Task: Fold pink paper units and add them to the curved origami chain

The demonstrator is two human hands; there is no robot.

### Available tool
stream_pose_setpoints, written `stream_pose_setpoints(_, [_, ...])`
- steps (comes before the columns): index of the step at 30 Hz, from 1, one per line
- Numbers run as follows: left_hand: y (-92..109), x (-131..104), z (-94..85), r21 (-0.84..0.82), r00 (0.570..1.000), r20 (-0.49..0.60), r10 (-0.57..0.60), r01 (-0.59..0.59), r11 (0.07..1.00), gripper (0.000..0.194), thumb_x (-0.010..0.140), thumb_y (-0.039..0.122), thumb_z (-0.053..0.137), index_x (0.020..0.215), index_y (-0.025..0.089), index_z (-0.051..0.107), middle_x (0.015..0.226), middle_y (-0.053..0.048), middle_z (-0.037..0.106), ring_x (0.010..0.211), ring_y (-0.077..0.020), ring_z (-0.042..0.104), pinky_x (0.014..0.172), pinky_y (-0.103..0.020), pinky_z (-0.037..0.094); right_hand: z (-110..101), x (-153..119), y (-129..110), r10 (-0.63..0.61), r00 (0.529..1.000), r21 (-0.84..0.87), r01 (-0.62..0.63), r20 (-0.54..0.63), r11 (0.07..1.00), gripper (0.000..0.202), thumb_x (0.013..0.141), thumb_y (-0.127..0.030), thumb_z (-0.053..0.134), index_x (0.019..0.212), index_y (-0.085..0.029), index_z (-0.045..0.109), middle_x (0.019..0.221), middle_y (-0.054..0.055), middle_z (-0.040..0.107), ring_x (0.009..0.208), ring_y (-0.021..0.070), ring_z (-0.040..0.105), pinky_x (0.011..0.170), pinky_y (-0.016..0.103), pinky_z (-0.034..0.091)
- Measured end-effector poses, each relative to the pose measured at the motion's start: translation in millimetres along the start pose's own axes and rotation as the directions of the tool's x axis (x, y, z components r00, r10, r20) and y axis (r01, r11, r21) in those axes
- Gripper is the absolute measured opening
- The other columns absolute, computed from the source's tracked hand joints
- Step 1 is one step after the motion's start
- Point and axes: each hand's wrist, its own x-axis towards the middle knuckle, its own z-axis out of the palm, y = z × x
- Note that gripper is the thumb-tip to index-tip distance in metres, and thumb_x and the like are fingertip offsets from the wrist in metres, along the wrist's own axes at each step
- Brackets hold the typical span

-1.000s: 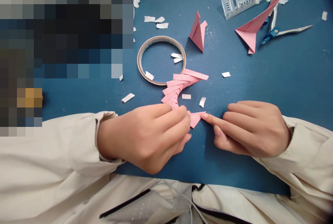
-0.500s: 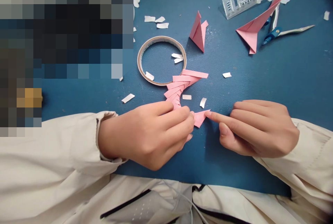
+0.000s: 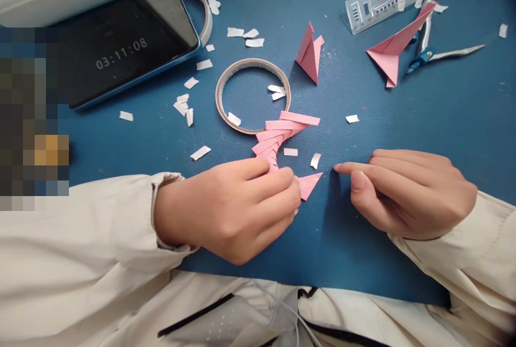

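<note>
A pink folded-paper piece (image 3: 278,135) made of overlapping strips curves down from the tape ring into my left hand (image 3: 237,204), whose fingers are wrapped round its lower part. A pointed pink end (image 3: 310,185) sticks out to the right of those fingers. My right hand (image 3: 411,191) is apart from the paper, to its right, with the index finger stretched out and the thumb apart below it; the other fingers are curled. The part of the paper under my left hand is hidden.
A tape ring (image 3: 219,94) touches the pink piece. Behind stand two pink folded papers (image 3: 309,57) (image 3: 393,51), scissors (image 3: 423,59) and a clear ruler (image 3: 374,6). A phone (image 3: 133,46) lies back left. White paper scraps (image 3: 200,153) dot the blue table (image 3: 262,277).
My right hand has drawn back to the right, and its index fingertip has left the pink paper's pointed end. My left hand keeps its hold. The phone now shows unblurred.
</note>
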Motion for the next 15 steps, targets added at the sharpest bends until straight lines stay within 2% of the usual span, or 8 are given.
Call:
stream_pose_setpoints(2, [-1, 0, -0.3, 0.074, 0.995, -0.004, 0.102, -0.102, 0.992, 0.021, 0.093, 0.013, 0.046, 0.079, 0.018, 0.060, 0.081, -0.003, 0.068, 0.079, -0.0162, 0.065, 0.065, -0.030, 0.053, 0, 0, -3, 0.055, 0.998, 0.004, -0.055, -0.015, 0.999, 0.014, 0.085, -0.007, 0.055, 0.081, -0.016, 0.065, 0.050, -0.002, 0.053, 0.044, 0.0097, 0.044, 0.043, 0.025, 0.038])
stream_pose_setpoints(4, [-2, 1, -0.9, 0.113, 0.988, -0.022, 0.155, -0.152, 0.982, 0.024, 0.093, 0.011, 0.044, 0.080, 0.017, 0.063, 0.081, -0.005, 0.069, 0.079, -0.0177, 0.066, 0.064, -0.032, 0.053, 1, 1, -4, 0.108, 0.993, -0.018, -0.109, -0.053, 0.994, 0.015, 0.085, -0.007, 0.055, 0.085, -0.019, 0.065, 0.051, -0.003, 0.053, 0.043, 0.0098, 0.043, 0.043, 0.026, 0.035])
stream_pose_setpoints(6, [-2, 1, -1.5, 0.123, 0.983, -0.033, 0.178, -0.173, 0.977, 0.027, 0.093, 0.009, 0.042, 0.080, 0.015, 0.065, 0.082, -0.007, 0.070, 0.079, -0.0188, 0.067, 0.061, -0.032, 0.053, 2, 2, 0, 0.151, 0.983, -0.070, -0.159, -0.101, 0.985, 0.017, 0.085, -0.009, 0.055, 0.092, -0.020, 0.065, 0.058, 0.000, 0.058, 0.049, 0.0125, 0.050, 0.048, 0.027, 0.040])
stream_pose_setpoints(8, [-1, 1, -1.5, 0.136, 0.979, -0.060, 0.195, -0.186, 0.973, 0.025, 0.093, 0.009, 0.044, 0.081, 0.014, 0.066, 0.085, -0.008, 0.072, 0.080, -0.0198, 0.067, 0.060, -0.033, 0.053, 4, 4, 9, 0.155, 0.972, -0.152, -0.182, -0.174, 0.971, 0.019, 0.085, -0.012, 0.056, 0.100, -0.020, 0.064, 0.074, 0.007, 0.064, 0.065, 0.0186, 0.060, 0.061, 0.032, 0.047])
stream_pose_setpoints(11, [-1, 3, 0.7, 0.195, 0.982, -0.102, 0.161, -0.139, 0.971, 0.014, 0.091, 0.016, 0.055, 0.084, 0.012, 0.066, 0.084, -0.006, 0.072, 0.081, -0.0209, 0.067, 0.061, -0.034, 0.053, 5, 8, 26, 0.177, 0.952, -0.305, -0.251, -0.250, 0.919, 0.028, 0.085, -0.020, 0.059, 0.113, -0.016, 0.060, 0.100, 0.016, 0.065, 0.094, 0.0292, 0.063, 0.085, 0.042, 0.048])
stream_pose_setpoints(15, [-3, 4, 5.2, 0.284, 0.992, -0.114, 0.061, -0.026, 0.959, 0.018, 0.091, 0.027, 0.060, 0.080, 0.012, 0.064, 0.077, -0.004, 0.068, 0.076, -0.0200, 0.065, 0.070, -0.037, 0.053, 6, 12, 43, 0.389, 0.903, -0.394, -0.429, -0.182, 0.813, 0.046, 0.092, -0.031, 0.052, 0.134, -0.011, 0.049, 0.129, 0.019, 0.055, 0.121, 0.0361, 0.051, 0.099, 0.048, 0.039])
